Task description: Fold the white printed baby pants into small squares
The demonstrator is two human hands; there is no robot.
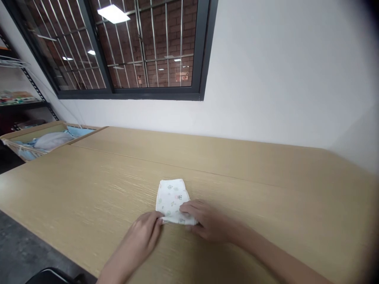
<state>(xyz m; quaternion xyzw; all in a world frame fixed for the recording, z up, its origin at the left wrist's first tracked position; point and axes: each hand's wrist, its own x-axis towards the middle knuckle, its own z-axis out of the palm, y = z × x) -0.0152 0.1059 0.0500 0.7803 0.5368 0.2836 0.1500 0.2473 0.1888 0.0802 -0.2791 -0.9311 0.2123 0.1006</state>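
A white cloth (pixel 171 197) with small printed figures lies folded on the wooden table (pixel 97 189). My left hand (pixel 146 228) pinches its near left corner between thumb and fingers. At the near right corner, my right hand (pixel 204 221) grips the cloth's edge, its fingers lying over the top and the thumb below. The near edge between both hands looks slightly raised or rolled. Whatever lies under the cloth is hidden.
A wooden crib-like box (pixel 38 136) with blue lining and a pale bundle stands at the far left. Behind the table rise a white wall (pixel 281 79) and a barred window (pixel 142 47). A black chair (pixel 51 276) shows at the bottom left, beside shelves (pixel 20 104) further back.
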